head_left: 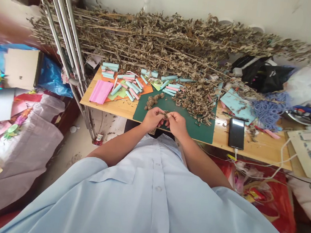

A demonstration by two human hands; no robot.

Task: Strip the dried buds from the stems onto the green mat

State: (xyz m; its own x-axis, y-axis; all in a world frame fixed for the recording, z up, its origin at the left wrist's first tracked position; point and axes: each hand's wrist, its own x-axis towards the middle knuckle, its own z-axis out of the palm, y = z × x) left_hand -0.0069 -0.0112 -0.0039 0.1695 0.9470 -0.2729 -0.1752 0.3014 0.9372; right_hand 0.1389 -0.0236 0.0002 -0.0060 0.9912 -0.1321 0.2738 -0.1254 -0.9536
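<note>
A cluttered room with a pale wall holds a wooden desk (257, 147) crowded with craft scraps. Near its front edge, above a dark green cutting mat (196, 131), the person's left hand (152, 118) and right hand (177, 125) meet. Both are clenched, their fingers pinching a small clump of dried leaf (165, 114) between them, though the fingers hide most of it. Just beyond the left hand sits a heap of brown seed heads (152, 100), and a larger pile of crumbled dried leaves (194, 102) spreads across the mat to the right.

A long bundle of dried leafy stems (153, 43) lies across the back of the desk, walling off the wall behind it. Left of the mat, pale blue paper rolls (131, 85) and pink paper strips (129, 76) lie scattered on an orange paper sheet (146, 88), beside a folded pink paper (100, 91). To the right are a phone (237, 133) with a white cable, a pale blue paper sheet (237, 106) and a tangle of blue yarn (269, 110). A metal tube frame (63, 51) stands at the desk's left end, crossing in front of the stems. A power strip (309, 154) sits further right, above a red plastic bag (273, 200) below the desk.
</note>
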